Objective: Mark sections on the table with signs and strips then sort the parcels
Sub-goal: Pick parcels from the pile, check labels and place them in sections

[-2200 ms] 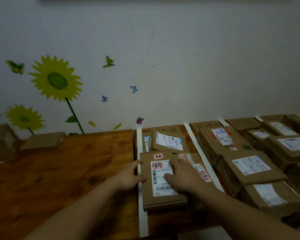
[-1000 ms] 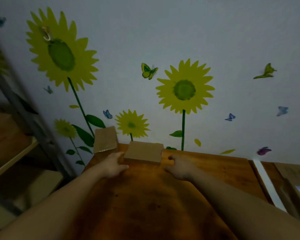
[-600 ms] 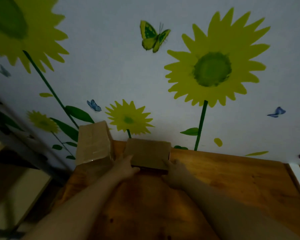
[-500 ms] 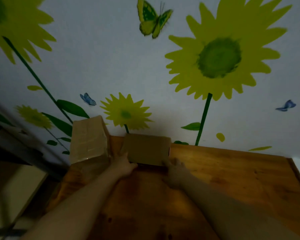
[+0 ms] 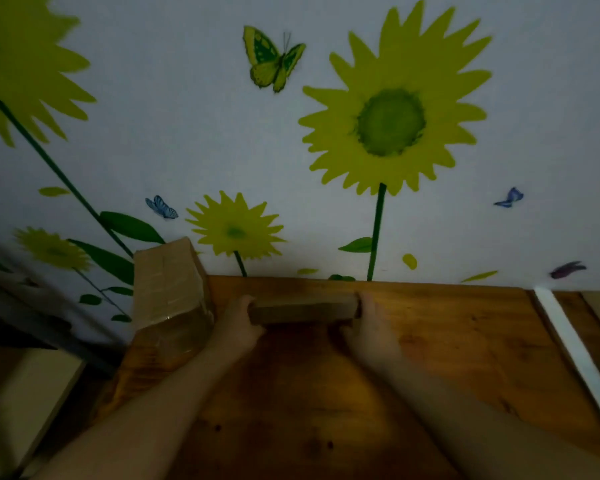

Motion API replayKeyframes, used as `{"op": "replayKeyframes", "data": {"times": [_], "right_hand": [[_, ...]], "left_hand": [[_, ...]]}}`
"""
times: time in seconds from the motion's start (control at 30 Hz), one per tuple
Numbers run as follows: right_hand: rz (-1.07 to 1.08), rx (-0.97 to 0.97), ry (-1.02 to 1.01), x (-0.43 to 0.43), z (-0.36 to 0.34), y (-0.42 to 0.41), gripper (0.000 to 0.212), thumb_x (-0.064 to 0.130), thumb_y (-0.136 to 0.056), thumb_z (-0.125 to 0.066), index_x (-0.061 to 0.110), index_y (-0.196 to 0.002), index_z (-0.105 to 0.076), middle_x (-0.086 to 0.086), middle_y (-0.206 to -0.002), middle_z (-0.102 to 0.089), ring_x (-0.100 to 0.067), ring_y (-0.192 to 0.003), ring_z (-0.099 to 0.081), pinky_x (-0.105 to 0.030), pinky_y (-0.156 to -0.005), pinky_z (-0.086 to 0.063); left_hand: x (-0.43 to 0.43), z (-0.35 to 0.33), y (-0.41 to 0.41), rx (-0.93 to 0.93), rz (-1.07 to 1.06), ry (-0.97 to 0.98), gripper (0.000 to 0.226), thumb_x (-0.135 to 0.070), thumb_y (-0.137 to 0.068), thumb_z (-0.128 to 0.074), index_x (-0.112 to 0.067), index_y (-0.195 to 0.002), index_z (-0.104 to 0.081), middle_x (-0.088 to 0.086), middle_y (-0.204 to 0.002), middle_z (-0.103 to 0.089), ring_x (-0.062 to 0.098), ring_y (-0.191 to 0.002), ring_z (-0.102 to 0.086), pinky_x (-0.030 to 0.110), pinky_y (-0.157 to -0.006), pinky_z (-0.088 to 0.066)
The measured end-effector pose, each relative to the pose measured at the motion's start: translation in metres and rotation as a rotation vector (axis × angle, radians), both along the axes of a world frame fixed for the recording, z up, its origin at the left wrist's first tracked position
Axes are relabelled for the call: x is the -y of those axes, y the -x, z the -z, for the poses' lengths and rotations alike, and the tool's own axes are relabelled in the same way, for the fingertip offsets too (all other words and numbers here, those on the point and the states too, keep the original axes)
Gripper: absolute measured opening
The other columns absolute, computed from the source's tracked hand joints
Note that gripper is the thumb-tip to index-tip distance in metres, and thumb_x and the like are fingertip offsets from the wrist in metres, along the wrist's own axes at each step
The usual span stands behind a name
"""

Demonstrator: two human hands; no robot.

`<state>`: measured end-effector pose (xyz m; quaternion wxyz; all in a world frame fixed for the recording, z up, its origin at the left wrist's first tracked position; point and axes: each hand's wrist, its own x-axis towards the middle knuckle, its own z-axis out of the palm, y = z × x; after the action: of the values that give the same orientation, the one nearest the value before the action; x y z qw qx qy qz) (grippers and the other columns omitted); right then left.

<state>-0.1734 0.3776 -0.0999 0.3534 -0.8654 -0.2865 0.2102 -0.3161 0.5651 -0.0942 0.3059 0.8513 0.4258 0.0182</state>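
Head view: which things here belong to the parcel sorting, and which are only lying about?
Belongs to the job:
- flat brown cardboard parcel, gripped at its ends by the left hand and right hand
- taped brown cardboard box at the table's left end
- white divider strip on the wooden table

Just there:
- yellow sunflower wall stickers
- green butterfly sticker
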Motion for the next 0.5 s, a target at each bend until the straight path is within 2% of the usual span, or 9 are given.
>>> {"op": "replayKeyframes", "data": {"times": [0.03,0.1,0.17,0.2,0.27,0.3,0.37,0.43,0.5], "right_hand": [[0.041,0.025,-0.065,0.006,-0.011,-0.001,0.064,0.019,-0.087,-0.065,0.02,-0.142,-0.033,-0.003,-0.13,-0.048,-0.022,-0.115,-0.052,-0.038,-0.094,-0.049],[0.132,0.04,-0.138,0.018,-0.035,-0.001,0.059,0.017,-0.087,-0.065,0.013,-0.139,-0.039,0.001,-0.126,-0.05,-0.021,-0.119,-0.051,-0.039,-0.102,-0.045],[0.184,0.069,-0.159,0.029,-0.057,0.003,0.045,0.023,-0.089,-0.064,0.012,-0.13,-0.051,-0.007,-0.12,-0.056,-0.023,-0.109,-0.055,-0.039,-0.096,-0.048],[0.206,0.084,-0.168,0.034,-0.067,0.007,0.039,0.027,-0.09,-0.062,0.014,-0.125,-0.055,-0.01,-0.117,-0.057,-0.023,-0.102,-0.057,-0.04,-0.093,-0.05],[0.239,0.087,-0.208,0.048,-0.088,0.023,0.033,0.03,-0.092,-0.057,0.019,-0.123,-0.056,-0.009,-0.114,-0.055,-0.022,-0.096,-0.057,-0.044,-0.09,-0.052],[0.238,0.073,-0.25,0.055,-0.098,0.033,0.034,0.027,-0.093,-0.056,0.023,-0.127,-0.054,-0.007,-0.116,-0.054,-0.022,-0.1,-0.057,-0.044,-0.092,-0.052],[0.205,-0.027,-0.352,0.072,-0.112,0.054,0.048,0.017,-0.094,-0.054,0.033,-0.138,-0.042,-0.001,-0.119,-0.056,-0.021,-0.107,-0.056,-0.045,-0.095,-0.051],[0.168,-0.133,-0.405,0.088,-0.125,0.075,0.063,0.009,-0.096,-0.052,0.041,-0.144,-0.028,0.002,-0.12,-0.055,-0.021,-0.111,-0.055,-0.046,-0.094,-0.052],[0.171,-0.123,-0.417,0.105,-0.134,0.092,0.066,0.009,-0.097,-0.049,0.041,-0.148,-0.022,0.001,-0.124,-0.052,-0.023,-0.114,-0.054,-0.049,-0.094,-0.052]], "left_hand": [[0.002,-0.012,0.001,0.08,0.03,-0.013,0.044,-0.012,-0.076,-0.073,-0.01,-0.118,-0.058,0.01,-0.116,-0.056,0.03,-0.111,-0.054,0.036,-0.091,-0.041],[0.008,-0.037,0.006,0.205,0.06,-0.008,0.034,-0.013,-0.074,-0.077,-0.01,-0.105,-0.063,0.01,-0.101,-0.061,0.028,-0.098,-0.058,0.032,-0.078,-0.047],[0.023,-0.064,0.016,0.315,0.053,0.081,0.03,-0.013,-0.079,-0.074,-0.011,-0.105,-0.059,0.003,-0.094,-0.062,0.022,-0.095,-0.058,0.022,-0.07,-0.047],[0.032,-0.077,0.023,0.369,0.035,0.163,0.033,-0.014,-0.083,-0.07,-0.011,-0.111,-0.054,0.001,-0.1,-0.061,0.02,-0.099,-0.057,0.02,-0.073,-0.049],[0.048,-0.097,0.039,0.47,-0.02,0.293,0.046,-0.018,-0.089,-0.063,-0.016,-0.131,-0.043,0.001,-0.118,-0.051,0.021,-0.106,-0.055,0.033,-0.086,-0.051],[0.057,-0.107,0.047,0.524,-0.042,0.345,0.053,-0.019,-0.091,-0.061,-0.02,-0.138,-0.038,0.003,-0.121,-0.046,0.023,-0.105,-0.057,0.04,-0.089,-0.052],[0.067,-0.121,0.063,0.615,-0.062,0.393,0.059,-0.019,-0.091,-0.06,-0.027,-0.143,-0.033,0.01,-0.131,-0.047,0.028,-0.102,-0.062,0.045,-0.088,-0.054],[0.077,-0.134,0.078,0.671,-0.048,0.4,0.059,-0.017,-0.093,-0.058,-0.029,-0.144,-0.031,0.019,-0.133,-0.05,0.028,-0.098,-0.065,0.04,-0.081,-0.055],[0.091,-0.147,0.091,0.723,-0.04,0.433,0.05,-0.015,-0.095,-0.054,-0.026,-0.141,-0.036,0.019,-0.124,-0.058,0.023,-0.09,-0.067,0.035,-0.075,-0.055]]}}
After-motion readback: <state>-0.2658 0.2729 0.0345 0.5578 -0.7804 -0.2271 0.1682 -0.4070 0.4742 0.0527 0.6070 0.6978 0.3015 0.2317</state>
